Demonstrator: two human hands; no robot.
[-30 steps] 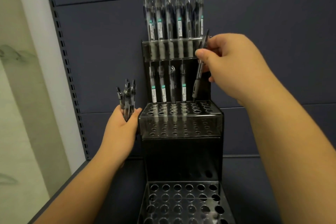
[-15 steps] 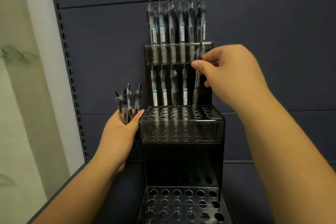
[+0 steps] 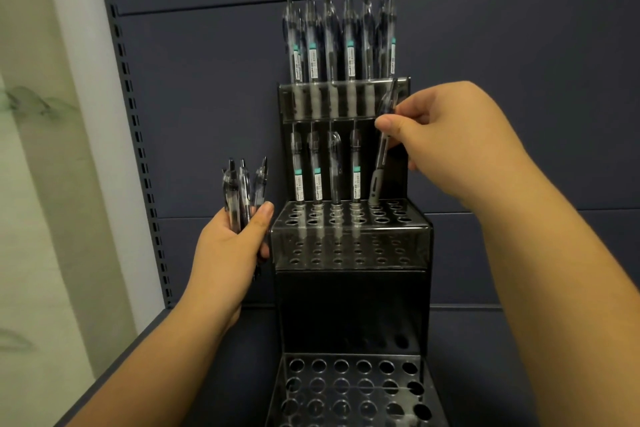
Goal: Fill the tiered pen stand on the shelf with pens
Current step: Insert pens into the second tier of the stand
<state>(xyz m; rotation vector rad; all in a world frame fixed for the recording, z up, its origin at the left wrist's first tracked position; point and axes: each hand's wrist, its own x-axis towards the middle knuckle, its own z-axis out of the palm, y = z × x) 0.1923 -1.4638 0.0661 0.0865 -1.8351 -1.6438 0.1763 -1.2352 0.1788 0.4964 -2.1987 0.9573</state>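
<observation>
A black tiered pen stand [image 3: 349, 308] with three perforated tiers stands on the shelf. Its top tier is packed with several clear pens [image 3: 332, 35]. Several more pens [image 3: 325, 170] stand in the back row of the middle tier [image 3: 408, 239]. My right hand [image 3: 446, 146] pinches one pen [image 3: 381, 156], tilted, its tip at a back-row hole fifth from the left. My left hand [image 3: 228, 253] grips a bundle of pens [image 3: 244, 194] just left of the middle tier. The bottom tier [image 3: 349, 392] holds no pens.
The dark blue back panel [image 3: 519, 114] rises behind the stand. A slotted upright [image 3: 138, 135] runs down the left side, with a pale wall [image 3: 41, 149] beyond it. The dark shelf surface [image 3: 145, 367] extends to the stand's left.
My right hand has lowered the pen from mid-air down toward the middle tier's back row. The view has shifted slightly. My left hand keeps its bundle in place.
</observation>
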